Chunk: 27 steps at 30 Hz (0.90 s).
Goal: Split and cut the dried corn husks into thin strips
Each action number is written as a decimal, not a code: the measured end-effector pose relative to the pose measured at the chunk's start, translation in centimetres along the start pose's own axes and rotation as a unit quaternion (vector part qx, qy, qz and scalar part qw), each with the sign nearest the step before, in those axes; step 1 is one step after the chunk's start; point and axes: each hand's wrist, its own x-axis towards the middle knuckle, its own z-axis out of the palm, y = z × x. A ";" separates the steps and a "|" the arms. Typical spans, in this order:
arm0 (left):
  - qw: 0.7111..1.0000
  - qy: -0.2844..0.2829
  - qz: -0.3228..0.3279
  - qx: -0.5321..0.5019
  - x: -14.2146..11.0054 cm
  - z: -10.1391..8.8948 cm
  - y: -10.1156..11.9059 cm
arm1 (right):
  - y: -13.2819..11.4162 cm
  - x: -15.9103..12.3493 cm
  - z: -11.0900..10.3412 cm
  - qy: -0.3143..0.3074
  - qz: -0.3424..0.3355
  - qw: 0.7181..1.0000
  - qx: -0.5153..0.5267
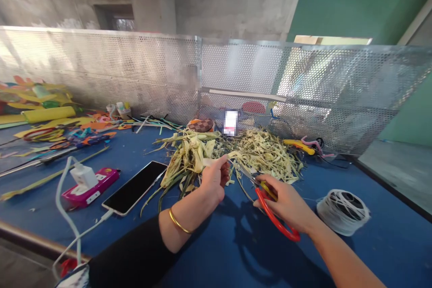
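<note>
My left hand [213,179] is pinched on a pale strip of corn husk [208,162], whose ends stick out on both sides of the fingers. My right hand [290,203] grips scissors [271,218] with red and yellow handles. Their blades point up and left toward the strip; whether they touch it I cannot tell. Behind my left hand lies a heap of whole dried husks [182,155]. A pile of thin shredded husk [266,153] spreads beyond the scissors.
A black-screened phone [135,187] on a cable and a pink power strip [91,189] lie at left. A spool of white cord [343,211] stands at right. Behind the blue table rises a perforated metal screen [162,67]. Yellow-handled tool [299,146] sits near it.
</note>
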 end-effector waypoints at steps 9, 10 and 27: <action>0.998 -0.039 -0.042 0.014 -1.0 0.1 -1.6 | -0.1 0.0 2.0 0.044 -0.013 0.998 0.051; 0.998 -0.038 -0.048 0.015 -1.1 0.2 -1.6 | -0.2 0.0 2.1 0.042 -0.006 0.996 0.079; 0.997 -0.040 -0.021 0.064 -0.6 -0.1 -1.4 | -0.4 0.3 2.5 0.127 0.067 0.989 0.021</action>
